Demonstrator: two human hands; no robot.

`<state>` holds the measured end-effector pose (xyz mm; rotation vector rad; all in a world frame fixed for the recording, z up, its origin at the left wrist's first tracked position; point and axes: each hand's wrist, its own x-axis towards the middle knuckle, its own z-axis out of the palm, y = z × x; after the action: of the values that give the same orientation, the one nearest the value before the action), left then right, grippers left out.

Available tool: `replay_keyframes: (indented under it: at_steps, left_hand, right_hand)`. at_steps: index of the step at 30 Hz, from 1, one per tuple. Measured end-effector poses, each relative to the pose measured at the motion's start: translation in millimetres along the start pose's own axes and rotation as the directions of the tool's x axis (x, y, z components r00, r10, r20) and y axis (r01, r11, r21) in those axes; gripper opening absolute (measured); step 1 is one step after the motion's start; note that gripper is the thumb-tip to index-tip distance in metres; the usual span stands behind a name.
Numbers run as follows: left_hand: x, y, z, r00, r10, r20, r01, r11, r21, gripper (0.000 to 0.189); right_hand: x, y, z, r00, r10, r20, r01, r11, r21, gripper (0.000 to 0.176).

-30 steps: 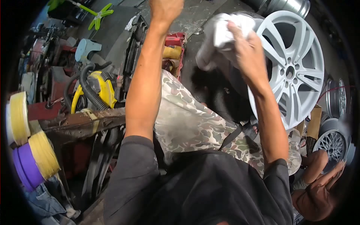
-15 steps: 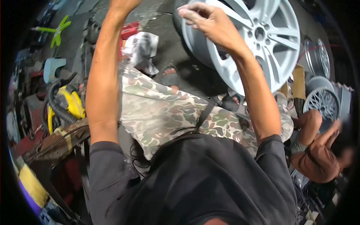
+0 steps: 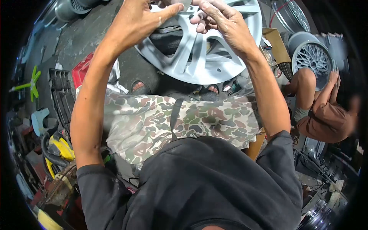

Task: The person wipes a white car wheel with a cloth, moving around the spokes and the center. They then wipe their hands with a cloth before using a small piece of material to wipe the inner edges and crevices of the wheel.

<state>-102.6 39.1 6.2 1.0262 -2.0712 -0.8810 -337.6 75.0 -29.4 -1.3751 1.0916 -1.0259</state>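
Observation:
Both of my hands are close together at the top edge, above a large light-grey alloy wheel rim. My left hand is closed, its thumb stretched across to a small grey flat piece that is partly cut off by the frame. My right hand is curled beside that piece, with pale dust on its fingertips. Whether the right fingers grip the piece or only touch it is hard to see. Through the rim's spokes a dark tyre shows underneath.
At the right another person crouches with hands at a mesh-spoked wheel. A cardboard box stands beside the rim. To the left are a red container, a yellow machine with a black hose and a green star-shaped object.
My view has swung, and the rim now lies more centrally before me. My left hand has come into fuller view beside the right, with the small grey piece between them.

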Motion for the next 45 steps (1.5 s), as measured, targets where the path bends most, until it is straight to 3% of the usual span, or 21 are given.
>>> replay_keyframes:
  at_steps: [2, 4, 5, 11, 14, 23, 27, 28, 29, 30, 32, 33, 36, 38, 42, 45]
  left_hand:
    - [-2, 1, 13, 0.999, 0.031, 0.016, -0.03, 0.998, -0.049, 0.024]
    - [-2, -16, 17, 0.994, 0.076, 0.073, -0.08, 0.995, 0.051, 0.019]
    - [-4, -18, 19, 0.989, 0.124, 0.084, -0.126, 0.992, 0.013, 0.018]
    - [-1, -24, 21, 0.993, 0.019, 0.121, 0.002, 0.986, -0.167, 0.013]
    - [1, -20, 23, 0.994, -0.028, 0.101, 0.046, 0.983, -0.177, 0.014]
    - [0, -24, 28, 0.993, -0.008, 0.116, 0.014, 0.999, -0.051, 0.017]
    - [0, -32, 27, 0.976, 0.094, 0.198, -0.115, 0.988, 0.101, 0.021]
    - [1, -34, 24, 0.967, 0.081, 0.241, -0.121, 0.98, 0.158, 0.023]
    - [1, -39, 23, 0.962, 0.117, 0.246, -0.168, 0.966, 0.195, 0.024]
    - [0, -42, 22, 0.955, 0.154, 0.255, -0.213, 0.951, 0.226, 0.026]
    - [-2, -40, 23, 0.956, 0.195, 0.22, -0.258, 0.917, 0.305, 0.029]
    - [-1, -46, 23, 0.956, 0.205, 0.212, -0.267, 0.908, 0.324, 0.031]
    - [-1, -29, 15, 0.967, 0.101, 0.233, -0.171, 0.938, 0.303, 0.029]
    - [-2, -28, 13, 0.967, 0.167, 0.195, -0.212, 0.948, 0.237, 0.03]
    - [-3, -32, 1, 0.982, 0.128, 0.136, -0.165, 0.934, 0.318, 0.029]
    - [4, -41, -14, 0.994, 0.067, 0.086, -0.095, 0.924, 0.372, 0.029]
  right_hand:
    - [-6, 5, 2, 0.994, -0.028, -0.11, 0.032, 0.999, 0.033, 0.033]
    - [-6, 12, 4, 0.982, -0.133, -0.133, 0.128, 0.991, -0.048, 0.032]
    - [-9, 17, 4, 0.982, -0.114, -0.15, 0.109, 0.993, -0.038, 0.032]
    - [-15, 31, 2, 0.993, -0.04, -0.11, 0.048, 0.996, 0.074, 0.031]
    - [-11, 31, 4, 0.988, -0.122, -0.094, 0.131, 0.986, 0.1, 0.025]
    - [-21, 29, 4, 0.987, -0.084, -0.134, 0.09, 0.995, 0.035, 0.024]
    - [-21, 27, 3, 0.983, -0.12, -0.14, 0.126, 0.992, 0.032, 0.018]
    - [-21, 26, 1, 0.985, -0.084, -0.151, 0.074, 0.995, -0.069, 0.019]
    - [-20, 29, 3, 0.982, -0.086, -0.167, 0.084, 0.996, -0.018, 0.021]
    - [-19, 34, 0, 0.978, -0.152, -0.144, 0.145, 0.988, -0.058, 0.023]
    - [-22, 42, -11, 0.985, -0.088, -0.147, 0.058, 0.979, -0.196, 0.018]
    - [-22, 43, -12, 0.981, -0.127, -0.148, 0.096, 0.975, -0.199, 0.019]
    - [-21, 43, -14, 0.98, -0.119, -0.159, 0.118, 0.993, -0.01, 0.023]
    - [-22, 41, -14, 0.976, -0.083, -0.202, 0.089, 0.996, 0.02, 0.026]
    - [-24, 41, -8, 0.972, -0.049, -0.23, 0.038, 0.998, -0.049, 0.029]
    - [-28, 45, -2, 0.972, -0.037, -0.231, -0.013, 0.977, -0.214, 0.033]
